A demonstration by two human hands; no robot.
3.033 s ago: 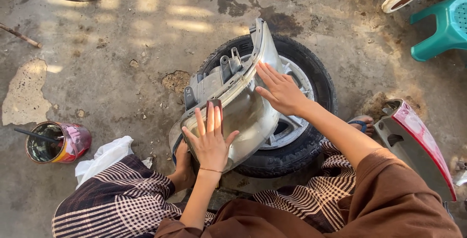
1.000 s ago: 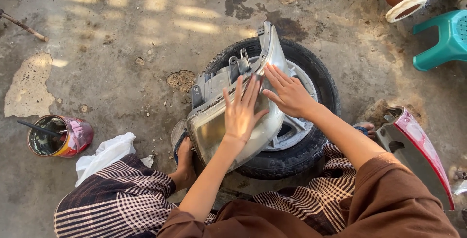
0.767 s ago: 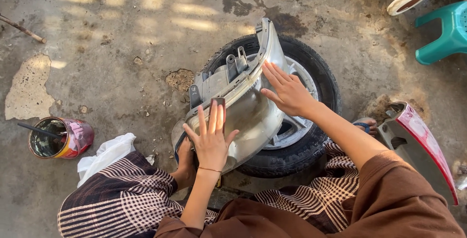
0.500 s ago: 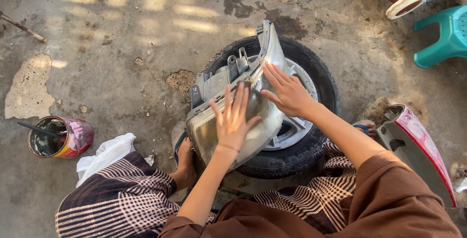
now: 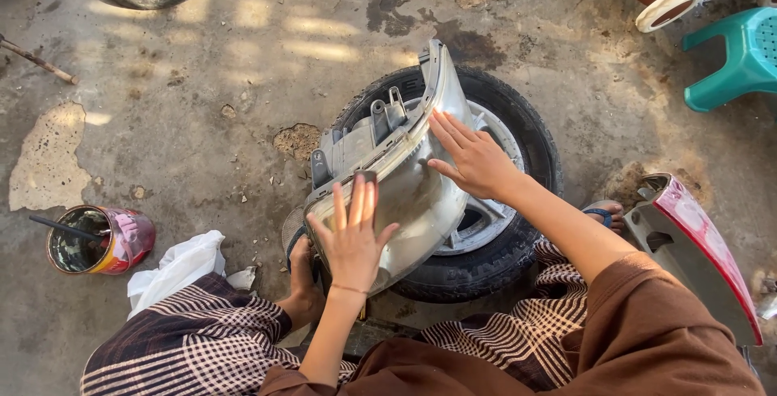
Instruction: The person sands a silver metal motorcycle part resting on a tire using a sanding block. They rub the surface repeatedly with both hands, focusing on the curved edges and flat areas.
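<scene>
A large car headlight with a cloudy clear lens and grey plastic housing rests tilted on a black tyre with a silver rim, lying flat on the concrete. My left hand lies palm down with fingers spread on the near, lower end of the lens. My right hand presses flat on the lens near its upper right side, beside the tyre's rim. Neither hand grips anything that I can see.
A red tin with dark liquid and a stick stands at the left, next to a white rag. A red tail lamp unit lies at the right. A teal plastic stool stands at the upper right. My bare foot props the tyre.
My left hand has slid back and forth over the lens, ending lower, near the headlight's near end. My right hand has stayed on the upper part of the lens.
</scene>
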